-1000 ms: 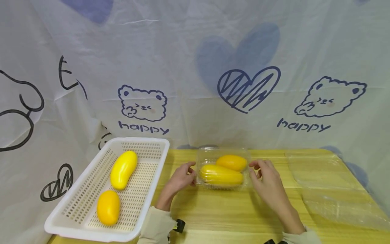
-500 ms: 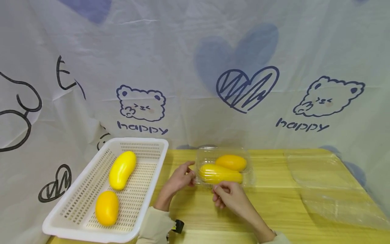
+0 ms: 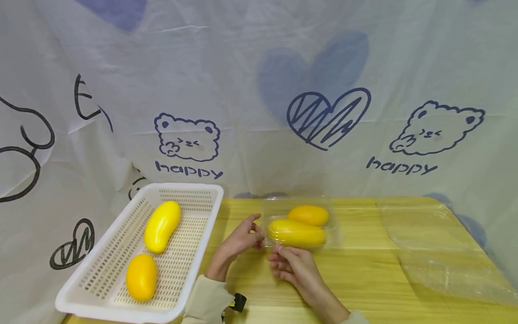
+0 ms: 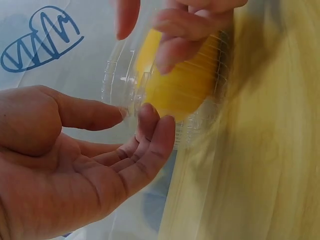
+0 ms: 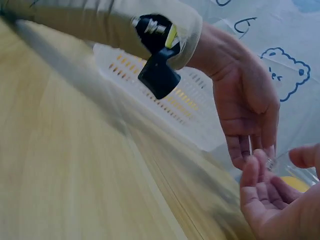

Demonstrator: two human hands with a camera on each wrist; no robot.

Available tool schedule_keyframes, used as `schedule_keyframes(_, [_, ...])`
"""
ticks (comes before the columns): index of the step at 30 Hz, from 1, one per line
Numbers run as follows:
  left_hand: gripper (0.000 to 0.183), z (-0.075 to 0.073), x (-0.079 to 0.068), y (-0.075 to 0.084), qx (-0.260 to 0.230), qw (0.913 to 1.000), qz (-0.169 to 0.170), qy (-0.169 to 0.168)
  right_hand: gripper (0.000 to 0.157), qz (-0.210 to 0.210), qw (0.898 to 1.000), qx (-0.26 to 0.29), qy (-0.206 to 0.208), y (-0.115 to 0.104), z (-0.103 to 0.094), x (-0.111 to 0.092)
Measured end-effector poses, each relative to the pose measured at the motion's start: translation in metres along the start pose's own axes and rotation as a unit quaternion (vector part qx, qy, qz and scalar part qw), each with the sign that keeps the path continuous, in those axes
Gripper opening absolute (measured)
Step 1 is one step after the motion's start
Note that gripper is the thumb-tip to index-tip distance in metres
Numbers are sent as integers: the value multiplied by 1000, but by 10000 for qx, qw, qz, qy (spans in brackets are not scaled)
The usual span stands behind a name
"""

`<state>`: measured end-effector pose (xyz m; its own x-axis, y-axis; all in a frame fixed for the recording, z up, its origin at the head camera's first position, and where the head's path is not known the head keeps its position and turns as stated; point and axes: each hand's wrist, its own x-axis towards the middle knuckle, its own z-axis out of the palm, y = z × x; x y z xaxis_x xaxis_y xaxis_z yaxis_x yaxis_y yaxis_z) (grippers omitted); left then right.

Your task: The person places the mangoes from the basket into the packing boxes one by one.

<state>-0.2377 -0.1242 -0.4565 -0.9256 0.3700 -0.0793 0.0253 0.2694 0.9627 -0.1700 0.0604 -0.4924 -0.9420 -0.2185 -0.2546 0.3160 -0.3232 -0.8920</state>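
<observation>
A clear plastic box [image 3: 335,227] with a lid over it stands on the table. Inside lie a long yellow mango-like fruit [image 3: 297,233] and a shorter orange-yellow one [image 3: 309,215]. My left hand [image 3: 243,236] is at the box's left front corner; in the left wrist view, thumb and fingertips of this left hand [image 4: 85,155] pinch the clear rim. My right hand [image 3: 297,270] is at the front edge, near the left hand. In the right wrist view, the thumb of that right hand [image 5: 280,205] stands apart from its fingers, with nothing visibly gripped.
At the left stands a white perforated basket [image 3: 200,265] holding a curved yellow fruit [image 3: 163,226] and a rounder orange-yellow one [image 3: 141,276]. Clear plastic packaging [image 3: 429,225] lies at the table's right. A printed cloth [image 3: 251,90] hangs behind the wooden table [image 3: 364,270].
My right hand has moved from the box's right side round to its front, toward the left corner. The box has shifted slightly right in the last half second. My left hand stays at its corner.
</observation>
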Motion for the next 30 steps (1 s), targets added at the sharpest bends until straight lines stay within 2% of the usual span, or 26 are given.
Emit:
schedule_keyframes(6, [58, 1, 2, 0, 106, 9999, 7, -104, 31, 292, 9956, 877, 148, 4, 0, 5])
schedule_keyframes(9, [57, 0, 3, -2, 76, 9999, 7, -92, 25, 362, 9928, 1123, 226, 6, 2, 7])
schedule_keyframes(21, [58, -2, 3, -6, -80, 10000, -14, -39, 22, 199, 9905, 1225, 594, 9, 10, 14])
schedule_keyframes(30, [53, -2, 5, -7, -90, 9998, -3, 195, 21, 36, 9898, 1201, 765, 11, 19, 18])
